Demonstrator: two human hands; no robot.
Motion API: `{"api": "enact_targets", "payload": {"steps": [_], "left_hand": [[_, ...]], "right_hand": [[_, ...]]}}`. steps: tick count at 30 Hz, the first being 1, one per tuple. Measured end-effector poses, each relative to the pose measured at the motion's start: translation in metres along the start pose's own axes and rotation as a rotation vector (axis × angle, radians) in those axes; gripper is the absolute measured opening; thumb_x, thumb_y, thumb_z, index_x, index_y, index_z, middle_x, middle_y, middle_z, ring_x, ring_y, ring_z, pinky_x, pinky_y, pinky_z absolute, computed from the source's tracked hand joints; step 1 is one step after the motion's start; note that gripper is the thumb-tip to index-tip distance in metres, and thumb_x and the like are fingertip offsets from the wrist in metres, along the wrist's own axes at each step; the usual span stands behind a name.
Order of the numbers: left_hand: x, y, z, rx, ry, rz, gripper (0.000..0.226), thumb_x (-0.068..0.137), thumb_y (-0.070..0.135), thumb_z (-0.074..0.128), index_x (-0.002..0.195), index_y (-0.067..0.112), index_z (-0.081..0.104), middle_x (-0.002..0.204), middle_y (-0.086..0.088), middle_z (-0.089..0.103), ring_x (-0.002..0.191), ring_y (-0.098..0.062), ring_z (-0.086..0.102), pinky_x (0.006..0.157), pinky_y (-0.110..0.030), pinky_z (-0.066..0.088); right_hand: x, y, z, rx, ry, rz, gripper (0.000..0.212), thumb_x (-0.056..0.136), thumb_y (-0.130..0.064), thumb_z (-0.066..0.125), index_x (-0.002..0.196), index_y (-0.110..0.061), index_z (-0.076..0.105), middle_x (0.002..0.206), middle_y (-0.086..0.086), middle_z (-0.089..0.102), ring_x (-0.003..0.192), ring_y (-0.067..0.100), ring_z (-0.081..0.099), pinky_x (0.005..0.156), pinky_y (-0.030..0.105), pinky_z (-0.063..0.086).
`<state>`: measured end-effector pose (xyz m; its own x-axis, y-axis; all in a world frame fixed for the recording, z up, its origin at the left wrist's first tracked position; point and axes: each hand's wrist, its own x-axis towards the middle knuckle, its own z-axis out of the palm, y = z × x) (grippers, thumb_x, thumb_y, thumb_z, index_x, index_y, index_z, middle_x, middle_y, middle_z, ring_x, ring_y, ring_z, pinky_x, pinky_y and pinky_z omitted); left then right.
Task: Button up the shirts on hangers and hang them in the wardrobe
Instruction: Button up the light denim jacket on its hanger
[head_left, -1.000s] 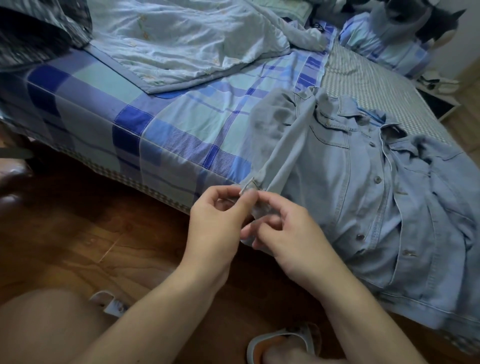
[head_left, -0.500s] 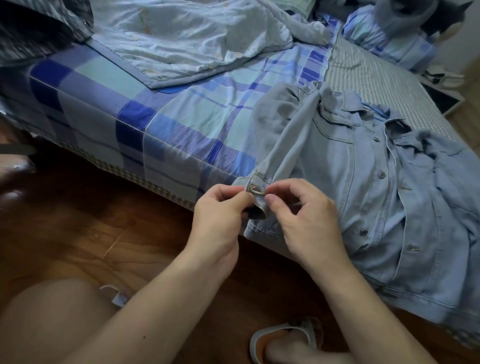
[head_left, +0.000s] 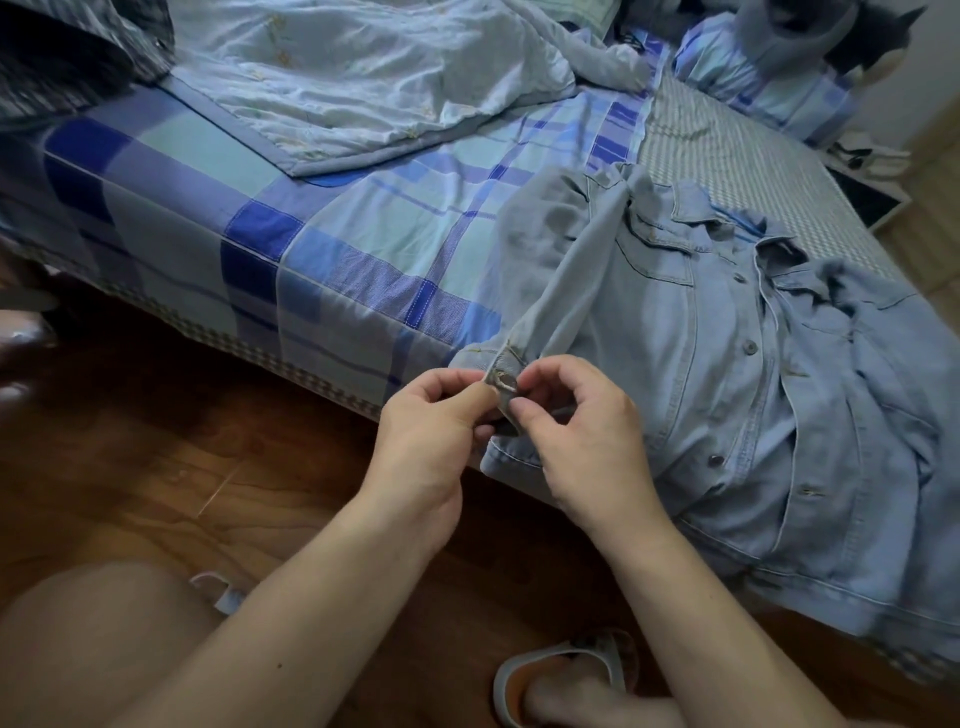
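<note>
A dark wooden floor (head_left: 156, 467) fills the lower left, with a bare knee (head_left: 88, 639) at the bottom corner. Above it runs a bed (head_left: 171, 270) covered in a blue checked sheet, and a pale quilt (head_left: 363, 78) lies crumpled across the top.

Both forearms reach up from the bottom edge and meet at the bed's near edge. The left hand (head_left: 431, 436) is turned with its back to the camera, fingers curled, thumb and forefinger pinching the left side of a cuff (head_left: 503, 387). A metal button shows on the cuff, right between the two thumbs.

The right hand (head_left: 582, 441) mirrors it, wrist bent, its thumb and curled forefinger gripping the cuff from the right. The other fingers are folded loosely under the cloth.

The cuff belongs to a sleeve (head_left: 566, 291) that stretches up and right to a light denim shirt (head_left: 779, 415). The shirt lies flat on the bed's right part, collar away from the person, its hem hanging over the bed edge. Its front placket shows several buttons; whether they are fastened I cannot tell.

A foot in a slipper (head_left: 566, 675) rests on the floor below the right forearm.
</note>
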<state>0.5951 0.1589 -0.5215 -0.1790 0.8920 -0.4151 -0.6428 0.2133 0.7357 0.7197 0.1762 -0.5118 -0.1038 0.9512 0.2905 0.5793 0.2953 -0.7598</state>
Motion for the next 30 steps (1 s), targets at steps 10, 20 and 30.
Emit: {"api": "enact_targets", "payload": {"steps": [10,20,30], "left_hand": [[-0.002,0.025,0.003,0.463,-0.138,0.189,0.013,0.079,-0.006,0.070,0.077,0.006,0.065,0.063,-0.008,0.070,0.058,-0.016,0.068,0.056,-0.023,0.052],[0.004,0.044,0.012,0.565,-0.243,0.103,0.015,0.077,-0.007,0.064,0.071,0.006,0.060,0.060,-0.013,0.056,0.046,-0.014,0.057,0.056,-0.025,0.041],[0.013,0.019,0.027,0.415,-0.302,0.003,0.022,0.084,-0.013,0.064,0.074,0.007,0.062,0.067,-0.010,0.061,0.062,-0.015,0.060,0.068,-0.026,0.050]], "right_hand": [[0.020,-0.008,-0.045,-0.313,-0.217,-0.502,0.021,0.093,-0.016,0.068,0.112,-0.019,0.078,0.094,-0.007,0.063,0.083,0.009,0.065,0.073,0.028,0.054],[0.043,-0.001,-0.067,-0.612,-0.277,-0.882,0.023,0.102,-0.012,0.059,0.117,-0.004,0.073,0.099,0.010,0.070,0.078,0.029,0.068,0.062,0.042,0.057],[0.039,0.031,-0.078,-0.725,-0.145,-1.011,0.024,0.104,-0.011,0.052,0.102,0.001,0.073,0.087,0.010,0.067,0.069,0.026,0.064,0.058,0.040,0.057]]}}
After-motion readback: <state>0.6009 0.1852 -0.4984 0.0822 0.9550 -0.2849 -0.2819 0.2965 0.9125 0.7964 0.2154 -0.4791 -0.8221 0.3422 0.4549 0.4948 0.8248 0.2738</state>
